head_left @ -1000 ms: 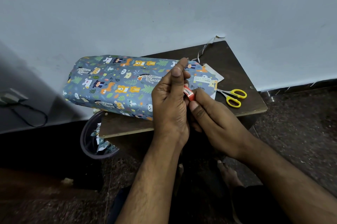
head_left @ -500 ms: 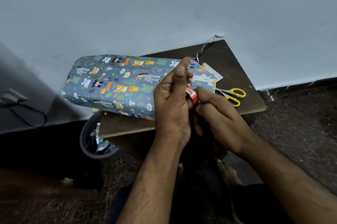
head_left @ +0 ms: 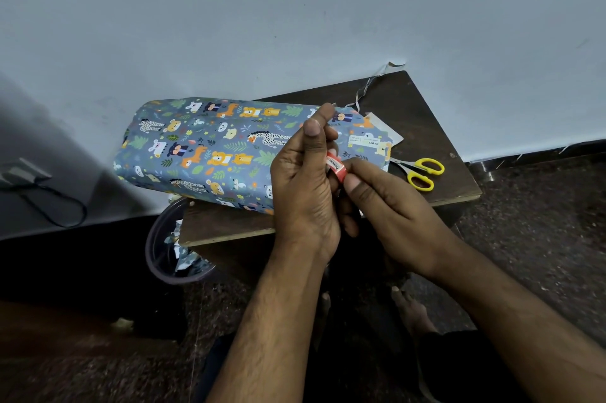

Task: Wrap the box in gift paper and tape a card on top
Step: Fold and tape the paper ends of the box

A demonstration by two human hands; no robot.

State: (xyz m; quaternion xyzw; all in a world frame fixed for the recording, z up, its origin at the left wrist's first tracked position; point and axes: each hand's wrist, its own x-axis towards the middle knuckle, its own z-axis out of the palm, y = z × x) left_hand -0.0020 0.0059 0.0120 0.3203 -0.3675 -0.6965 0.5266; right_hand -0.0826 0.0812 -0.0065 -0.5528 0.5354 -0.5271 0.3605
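- A small red tape roll (head_left: 336, 168) is held in front of the bench (head_left: 426, 101) by both hands. It is gripped by the curled fingers of the left hand (head_left: 303, 186) and pinched at its edge by the thumb and fingers of the right hand (head_left: 390, 206).
- It looks like the loose end of the tape is being picked at. The end could be lost on the roll, or the strip could be torn crooked or get stuck to itself.
- The wrapped box (head_left: 223, 150) is laid along the back of the bench, and its left end is stuck out past the left edge. It could be tipped off if it is bumped. A paper flap at its right end looks loose and could be popped open before it is taped.
- A pale card or paper scrap (head_left: 387, 128) is tucked behind the box's right end; which one it is cannot be told.
- Yellow scissors (head_left: 423, 173) are laid near the right edge.
- The bench is small, dark wood, pushed against a pale wall (head_left: 295, 9). A bin (head_left: 157, 245) with paper scraps is kept under the left corner, on a dark speckled floor (head_left: 541, 238).
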